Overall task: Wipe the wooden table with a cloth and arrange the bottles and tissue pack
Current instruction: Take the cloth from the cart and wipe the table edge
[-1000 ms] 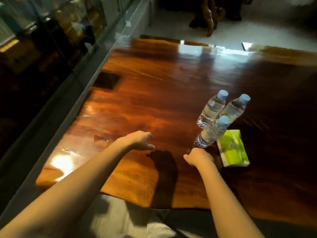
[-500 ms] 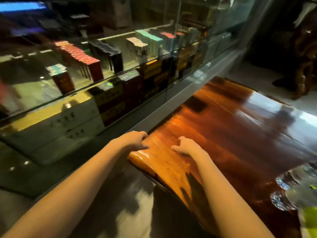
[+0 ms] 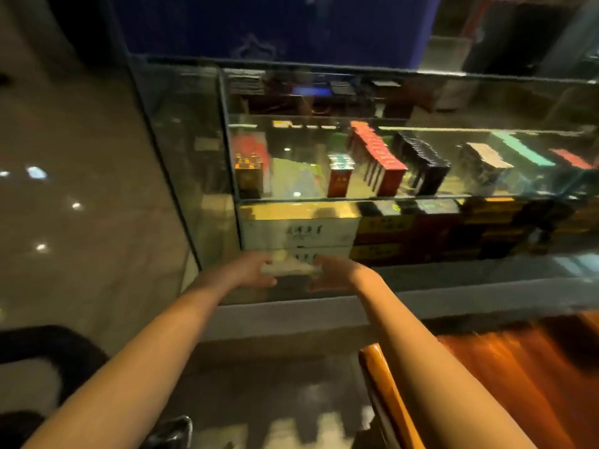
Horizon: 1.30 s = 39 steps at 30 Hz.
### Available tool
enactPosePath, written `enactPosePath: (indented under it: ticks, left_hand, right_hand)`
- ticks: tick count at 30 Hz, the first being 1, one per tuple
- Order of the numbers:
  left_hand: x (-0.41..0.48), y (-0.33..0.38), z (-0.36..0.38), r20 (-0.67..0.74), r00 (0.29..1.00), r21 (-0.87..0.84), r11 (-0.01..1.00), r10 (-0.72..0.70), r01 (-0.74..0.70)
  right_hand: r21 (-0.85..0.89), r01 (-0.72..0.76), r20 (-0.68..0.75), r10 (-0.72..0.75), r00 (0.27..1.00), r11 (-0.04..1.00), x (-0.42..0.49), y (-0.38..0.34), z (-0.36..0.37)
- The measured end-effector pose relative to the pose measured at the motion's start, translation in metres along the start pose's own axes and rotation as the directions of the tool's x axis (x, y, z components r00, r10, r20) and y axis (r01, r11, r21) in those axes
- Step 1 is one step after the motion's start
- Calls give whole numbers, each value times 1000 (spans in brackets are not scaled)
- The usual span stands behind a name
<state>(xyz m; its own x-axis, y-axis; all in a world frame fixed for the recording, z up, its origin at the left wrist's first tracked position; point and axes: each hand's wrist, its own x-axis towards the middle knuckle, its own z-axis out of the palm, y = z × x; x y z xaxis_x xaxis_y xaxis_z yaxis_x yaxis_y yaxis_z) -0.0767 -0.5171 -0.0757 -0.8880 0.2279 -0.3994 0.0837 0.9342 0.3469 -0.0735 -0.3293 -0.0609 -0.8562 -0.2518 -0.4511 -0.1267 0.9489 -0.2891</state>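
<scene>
Two hands reach forward side by side, away from the table and toward the low front of a glass case (image 3: 389, 163). The left hand (image 3: 246, 270) has its fingers loosely spread and bent, nothing in them that I can make out. The right hand (image 3: 334, 270) is likewise slack and open, palm turned inward. Between the two fingertips sits a pale blur (image 3: 288, 268); it may be a cloth or only the white carton behind the glass, and motion blur keeps me from telling which. Neither hand clearly touches it.

Outward from the fingers, the case holds rows of small boxes (image 3: 382, 166) on its shelves. The table (image 3: 518, 367) shows only as an orange-brown corner at lower right, under and beside the right forearm, so it lies behind and to the right of both hands. The right arm is the nearer to it. The bottles and tissue pack are out of view.

My guess is that the person is after a cloth, with wiping not yet begun. Whatever is picked up must then swing back rightward to reach the wood.
</scene>
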Motion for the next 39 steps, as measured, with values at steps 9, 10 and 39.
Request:
enactPosePath:
  ticks: [9,10,39]
  left_hand:
    - [-128,-106,-19,-168,825,-210,838,-539,504]
    - [-152,-113,-17,-196,780,-248,799,-595,548]
    - [-497,-182,220,135,-8,-689,-100,-991,718]
  right_hand:
    - [-267,504,285,-432,856,822,59,-143,-7]
    - [-304,579,311,-496,811,757,59,-169,-2]
    - [-285,958,745,-637,199,-33,-131,-450,279]
